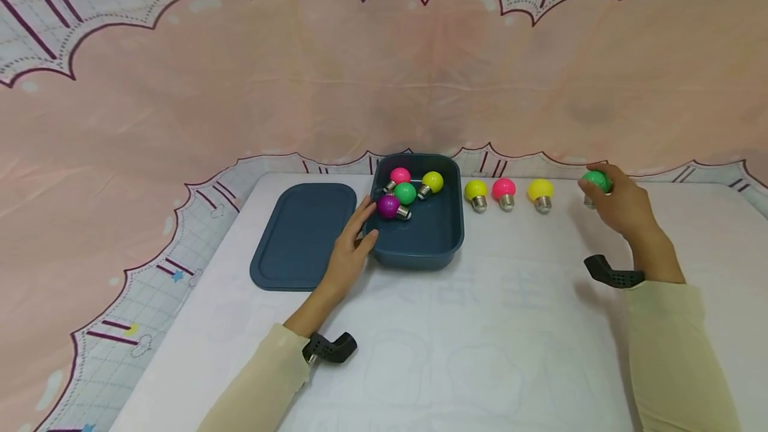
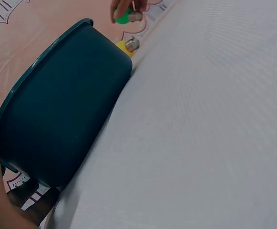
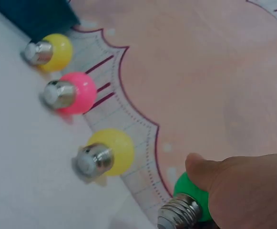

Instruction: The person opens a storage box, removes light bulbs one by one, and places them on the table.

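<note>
While we look from the head view, our right hand point(image 1: 621, 205) curls round the green bulb point(image 1: 597, 181) at the far right end of the bulb row, well apart from the bin point(image 1: 420, 255), where our left hand point(image 1: 354, 245) rests flat-fingered against the wall. At the right wrist, the green bulb's metal base point(image 3: 176, 214) points toward us.
</note>
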A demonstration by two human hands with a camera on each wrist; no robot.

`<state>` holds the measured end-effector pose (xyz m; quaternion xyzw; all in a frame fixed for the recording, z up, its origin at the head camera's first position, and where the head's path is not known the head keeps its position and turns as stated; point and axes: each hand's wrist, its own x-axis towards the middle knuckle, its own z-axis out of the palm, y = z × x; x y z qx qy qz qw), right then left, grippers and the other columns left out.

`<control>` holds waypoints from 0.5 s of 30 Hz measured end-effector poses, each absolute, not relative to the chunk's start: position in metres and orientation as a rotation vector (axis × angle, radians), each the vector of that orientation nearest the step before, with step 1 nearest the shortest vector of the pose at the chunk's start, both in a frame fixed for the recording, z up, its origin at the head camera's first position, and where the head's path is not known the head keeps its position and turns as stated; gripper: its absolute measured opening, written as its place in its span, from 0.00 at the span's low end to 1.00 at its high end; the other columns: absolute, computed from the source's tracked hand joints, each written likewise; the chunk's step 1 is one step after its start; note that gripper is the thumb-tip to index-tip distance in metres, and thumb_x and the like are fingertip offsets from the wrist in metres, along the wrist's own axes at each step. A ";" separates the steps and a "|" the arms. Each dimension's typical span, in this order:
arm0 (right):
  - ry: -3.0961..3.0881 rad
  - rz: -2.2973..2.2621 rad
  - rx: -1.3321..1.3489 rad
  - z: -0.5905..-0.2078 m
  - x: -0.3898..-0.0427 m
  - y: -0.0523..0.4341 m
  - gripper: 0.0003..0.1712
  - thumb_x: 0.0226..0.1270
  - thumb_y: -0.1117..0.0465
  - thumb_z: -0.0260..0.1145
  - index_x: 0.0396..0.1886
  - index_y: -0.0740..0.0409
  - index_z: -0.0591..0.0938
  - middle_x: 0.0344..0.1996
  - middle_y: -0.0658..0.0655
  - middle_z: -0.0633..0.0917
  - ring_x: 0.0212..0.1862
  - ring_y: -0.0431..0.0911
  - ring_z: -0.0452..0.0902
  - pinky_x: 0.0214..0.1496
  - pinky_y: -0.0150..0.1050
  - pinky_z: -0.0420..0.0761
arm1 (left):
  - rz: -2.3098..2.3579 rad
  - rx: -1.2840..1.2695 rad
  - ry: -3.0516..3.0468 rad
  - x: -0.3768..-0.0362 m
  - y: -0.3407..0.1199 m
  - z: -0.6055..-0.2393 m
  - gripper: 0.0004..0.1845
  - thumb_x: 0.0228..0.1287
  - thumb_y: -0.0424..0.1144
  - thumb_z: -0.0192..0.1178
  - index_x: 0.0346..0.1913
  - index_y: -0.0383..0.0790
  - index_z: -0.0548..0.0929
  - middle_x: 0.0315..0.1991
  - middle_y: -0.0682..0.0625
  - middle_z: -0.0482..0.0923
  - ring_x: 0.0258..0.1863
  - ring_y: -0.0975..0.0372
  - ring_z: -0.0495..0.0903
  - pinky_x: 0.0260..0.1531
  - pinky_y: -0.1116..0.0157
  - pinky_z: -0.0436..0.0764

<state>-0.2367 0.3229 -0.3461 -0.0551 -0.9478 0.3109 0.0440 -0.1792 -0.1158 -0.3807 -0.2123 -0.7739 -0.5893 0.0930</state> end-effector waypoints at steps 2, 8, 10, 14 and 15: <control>-2.905 0.926 -0.166 -0.351 -0.238 0.325 0.40 0.74 0.39 0.43 0.74 0.63 0.53 0.58 0.81 0.64 0.51 0.72 0.63 0.46 0.65 0.73 | -1.750 -0.634 -2.295 -0.179 -0.116 -0.381 0.25 0.71 0.26 0.48 0.69 0.24 0.61 0.73 0.35 0.50 0.72 0.46 0.48 0.60 0.41 0.61; -2.897 0.887 -0.147 -0.365 -0.243 0.327 0.38 0.76 0.47 0.45 0.69 0.75 0.53 0.54 0.85 0.63 0.51 0.74 0.62 0.50 0.67 0.69 | -1.754 -0.637 -2.284 -0.178 -0.116 -0.380 0.25 0.71 0.26 0.48 0.68 0.24 0.61 0.73 0.35 0.51 0.72 0.46 0.49 0.60 0.40 0.61; -2.899 0.888 -0.139 -0.370 -0.246 0.328 0.37 0.76 0.51 0.47 0.69 0.76 0.52 0.54 0.86 0.62 0.52 0.75 0.61 0.53 0.69 0.66 | -1.754 -0.633 -2.285 -0.178 -0.116 -0.379 0.25 0.71 0.26 0.48 0.68 0.24 0.61 0.73 0.35 0.51 0.72 0.46 0.49 0.60 0.40 0.61; -2.915 0.908 -0.133 -0.376 -0.251 0.327 0.36 0.73 0.61 0.48 0.70 0.77 0.46 0.54 0.89 0.58 0.54 0.78 0.59 0.55 0.70 0.62 | -1.758 -0.637 -2.284 -0.178 -0.116 -0.379 0.25 0.71 0.25 0.48 0.68 0.24 0.61 0.73 0.35 0.51 0.72 0.45 0.49 0.60 0.40 0.61; -2.921 0.923 -0.134 -0.377 -0.252 0.327 0.37 0.72 0.63 0.48 0.71 0.76 0.44 0.54 0.90 0.56 0.54 0.79 0.59 0.55 0.71 0.61 | -1.758 -0.638 -2.283 -0.178 -0.116 -0.378 0.25 0.71 0.25 0.48 0.68 0.24 0.61 0.72 0.35 0.51 0.72 0.45 0.49 0.60 0.40 0.61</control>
